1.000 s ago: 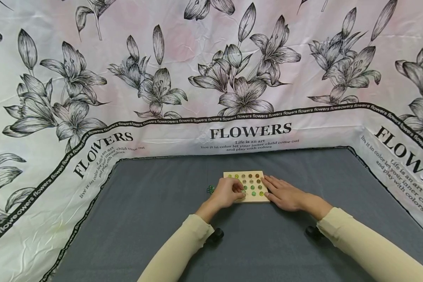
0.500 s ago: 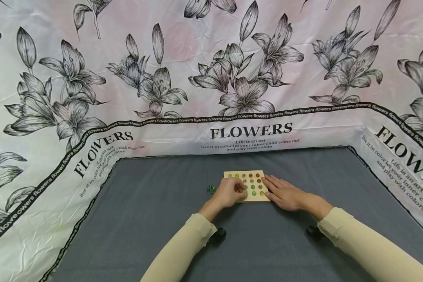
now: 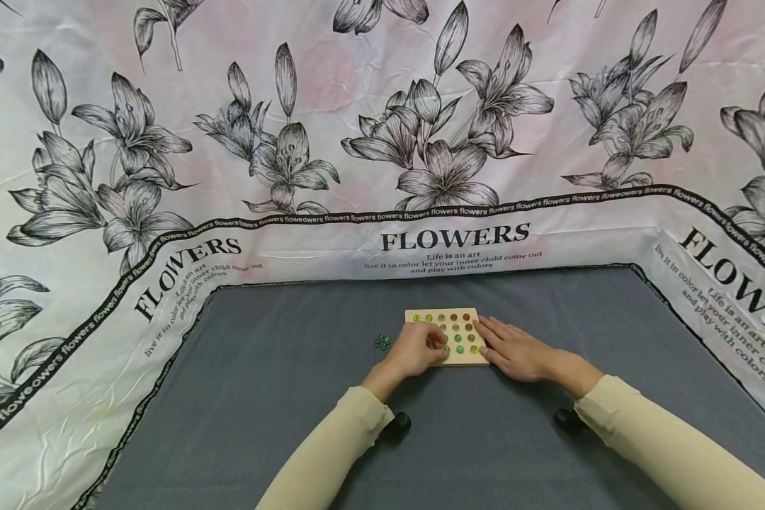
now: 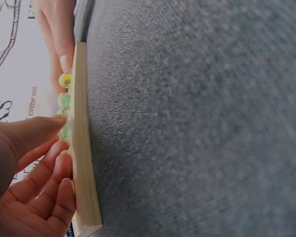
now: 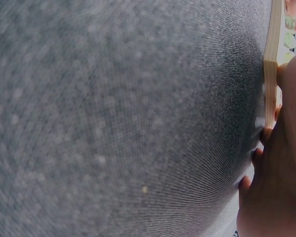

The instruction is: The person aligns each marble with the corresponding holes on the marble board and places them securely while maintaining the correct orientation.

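A pale wooden board (image 3: 459, 362) lies on the grey cloth with rows of glass marbles on it, yellow, amber, brown and green. My left hand (image 3: 414, 347) is over the board's left part, hiding some of the rows. Its thumb and forefinger pinch a green marble (image 4: 64, 131) in the front row, close at the board's surface. Beyond it in that row sit another green marble (image 4: 63, 100) and a yellow marble (image 4: 65, 80). My right hand (image 3: 519, 353) rests against the board's right edge, fingers straight, with fingertips over the rim.
A small cluster of dark green marbles (image 3: 382, 342) lies on the grey cloth (image 3: 280, 397) left of the board. A white flower-printed cloth (image 3: 319, 248) rises behind and at the sides. Black wrist devices (image 3: 569, 421) sit under both forearms.
My left hand has shifted very slightly to the right, and the green marble at its fingertips shows more clearly. The right hand keeps its place on the board.
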`<state>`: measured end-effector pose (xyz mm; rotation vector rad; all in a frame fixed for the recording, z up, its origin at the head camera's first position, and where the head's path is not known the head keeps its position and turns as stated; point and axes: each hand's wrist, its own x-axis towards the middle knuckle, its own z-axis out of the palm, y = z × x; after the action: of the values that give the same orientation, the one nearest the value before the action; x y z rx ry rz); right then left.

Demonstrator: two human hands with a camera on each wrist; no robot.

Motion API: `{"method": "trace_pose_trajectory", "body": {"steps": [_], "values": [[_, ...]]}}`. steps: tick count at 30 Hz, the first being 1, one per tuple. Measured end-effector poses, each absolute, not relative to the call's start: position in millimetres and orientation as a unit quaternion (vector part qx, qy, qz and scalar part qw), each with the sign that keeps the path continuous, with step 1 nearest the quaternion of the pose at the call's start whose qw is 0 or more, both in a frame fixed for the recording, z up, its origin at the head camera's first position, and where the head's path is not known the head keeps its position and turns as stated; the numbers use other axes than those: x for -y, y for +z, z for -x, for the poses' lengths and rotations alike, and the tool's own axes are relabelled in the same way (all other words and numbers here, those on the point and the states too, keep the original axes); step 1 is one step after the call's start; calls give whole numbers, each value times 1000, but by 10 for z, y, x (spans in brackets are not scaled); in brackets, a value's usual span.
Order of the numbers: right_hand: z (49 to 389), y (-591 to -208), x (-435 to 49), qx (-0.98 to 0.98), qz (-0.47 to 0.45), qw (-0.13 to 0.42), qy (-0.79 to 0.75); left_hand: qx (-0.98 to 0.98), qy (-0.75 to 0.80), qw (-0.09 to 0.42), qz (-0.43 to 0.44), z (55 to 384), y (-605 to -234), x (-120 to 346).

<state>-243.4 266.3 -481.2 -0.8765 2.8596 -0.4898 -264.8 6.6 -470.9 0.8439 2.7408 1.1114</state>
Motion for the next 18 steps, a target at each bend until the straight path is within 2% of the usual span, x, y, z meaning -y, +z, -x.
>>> {"method": "trace_pose_trajectory", "body": {"steps": [8, 18], "values": [[2484, -4912, -2695, -947, 285, 53, -142, -884, 370, 36, -285, 2592, -4604, 115], [2485, -4901, -2710, -943, 289, 55, -157, -884, 386, 13, -265, 2601, -4445, 503]]}}
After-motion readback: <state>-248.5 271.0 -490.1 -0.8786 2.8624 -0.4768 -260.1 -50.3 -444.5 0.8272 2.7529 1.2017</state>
